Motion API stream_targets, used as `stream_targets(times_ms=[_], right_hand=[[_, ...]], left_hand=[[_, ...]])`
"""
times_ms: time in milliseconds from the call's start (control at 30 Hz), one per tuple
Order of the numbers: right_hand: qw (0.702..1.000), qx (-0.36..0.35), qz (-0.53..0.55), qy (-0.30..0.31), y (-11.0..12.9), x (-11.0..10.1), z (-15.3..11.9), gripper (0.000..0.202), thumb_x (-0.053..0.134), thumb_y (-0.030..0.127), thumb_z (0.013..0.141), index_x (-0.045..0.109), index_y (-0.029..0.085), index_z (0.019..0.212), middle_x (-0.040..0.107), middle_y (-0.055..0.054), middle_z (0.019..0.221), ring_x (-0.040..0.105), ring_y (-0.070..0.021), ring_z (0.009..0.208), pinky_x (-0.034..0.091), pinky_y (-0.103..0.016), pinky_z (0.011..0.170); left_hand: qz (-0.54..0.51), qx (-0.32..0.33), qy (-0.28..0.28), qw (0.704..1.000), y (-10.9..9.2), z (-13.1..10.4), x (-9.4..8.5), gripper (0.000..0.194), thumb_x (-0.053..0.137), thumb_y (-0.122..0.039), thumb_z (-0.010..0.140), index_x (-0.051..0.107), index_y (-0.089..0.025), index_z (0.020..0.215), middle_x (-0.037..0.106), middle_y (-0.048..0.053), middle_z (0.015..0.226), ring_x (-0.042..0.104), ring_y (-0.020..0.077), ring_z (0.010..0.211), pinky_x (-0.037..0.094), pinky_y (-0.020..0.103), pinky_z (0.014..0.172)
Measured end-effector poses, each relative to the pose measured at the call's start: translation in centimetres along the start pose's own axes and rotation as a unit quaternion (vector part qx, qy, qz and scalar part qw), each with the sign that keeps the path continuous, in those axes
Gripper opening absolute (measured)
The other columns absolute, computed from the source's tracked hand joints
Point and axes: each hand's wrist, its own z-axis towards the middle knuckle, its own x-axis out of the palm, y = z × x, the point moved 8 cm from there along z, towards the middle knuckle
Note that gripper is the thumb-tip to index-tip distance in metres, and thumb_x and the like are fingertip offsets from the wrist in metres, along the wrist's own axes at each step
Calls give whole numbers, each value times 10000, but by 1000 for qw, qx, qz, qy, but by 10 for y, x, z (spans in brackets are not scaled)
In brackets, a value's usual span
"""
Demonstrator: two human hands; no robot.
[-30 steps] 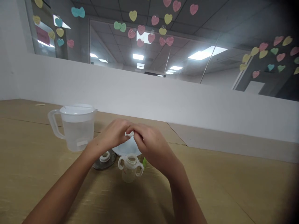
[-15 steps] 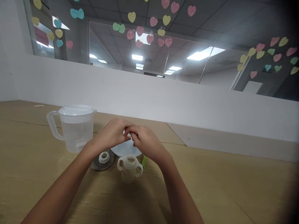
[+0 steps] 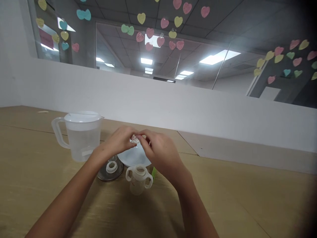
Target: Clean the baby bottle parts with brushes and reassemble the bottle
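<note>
A small clear-and-white round piece (image 3: 135, 138) is pinched between the fingers of my left hand (image 3: 121, 140) and my right hand (image 3: 157, 148), above a pale bowl (image 3: 132, 157). Nearer to me stands an upright two-handled clear bottle (image 3: 138, 181), its top uncovered. Left of it, a white ring (image 3: 111, 167) lies on a dark round plate (image 3: 104, 175). Part of a green item (image 3: 154, 173) shows behind the bottle, beside my right wrist.
A translucent lidded pitcher (image 3: 83, 140) stands at the left, its handle to the left. Behind the brown table (image 3: 237, 198) rises a white wall (image 3: 148, 102) below a window with heart-shaped notes.
My right hand has shifted slightly right and its fingers have turned, so the small round piece between both hands shows more. The whole view has moved slightly.
</note>
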Motion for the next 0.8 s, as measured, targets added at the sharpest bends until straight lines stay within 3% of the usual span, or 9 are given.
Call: stream_targets(times_ms=[133, 433, 667, 733, 800], right_hand=[[997, 25, -27, -71, -7, -12, 1, 212, 441, 204, 902, 648, 193, 945, 664, -10, 796, 535, -106, 640, 278, -224, 561], [988, 43, -24, -143, -23, -12, 9, 232, 442, 175, 893, 661, 190, 970, 640, -35, 972, 556, -103, 662, 367, -238, 618], [997, -7, -5, -72, -9, 4, 11, 305, 400, 87, 869, 665, 201, 968, 644, -24, 875, 559, -129, 752, 356, -232, 643], [998, 0, -13, -67, -7, 6, 11, 334, 389, 77, 861, 647, 203, 1032, 650, -27, 904, 558, -136, 765, 348, -233, 635], [999, 1, -12, -50, -6, 10, 13, 361, 389, 65, 848, 638, 212, 1064, 655, -27, 921, 562, -138, 784, 346, -228, 641]], left_hand=[[-11, -3, 9, 1000, 3, 0, 2, 155, 570, -183, 700, 662, -170, 824, 651, 13, 751, 552, 144, 700, 352, 228, 621], [-55, -11, -4, 998, -2, -1, -4, 327, 543, -198, 710, 652, -168, 1017, 668, 48, 890, 576, 181, 810, 397, 261, 695], [-125, 10, -5, 992, -12, -3, -9, 285, 569, -188, 685, 632, -156, 961, 628, 13, 804, 551, 144, 749, 409, 243, 661], [-157, -2, -18, 987, -10, -4, -11, 463, 592, -201, 678, 572, -156, 1138, 624, 20, 855, 556, 145, 782, 427, 250, 688], [-187, -20, -33, 982, -5, -4, -12, 718, 611, -221, 678, 380, -166, 1355, 619, 20, 886, 561, 145, 808, 438, 257, 716]])
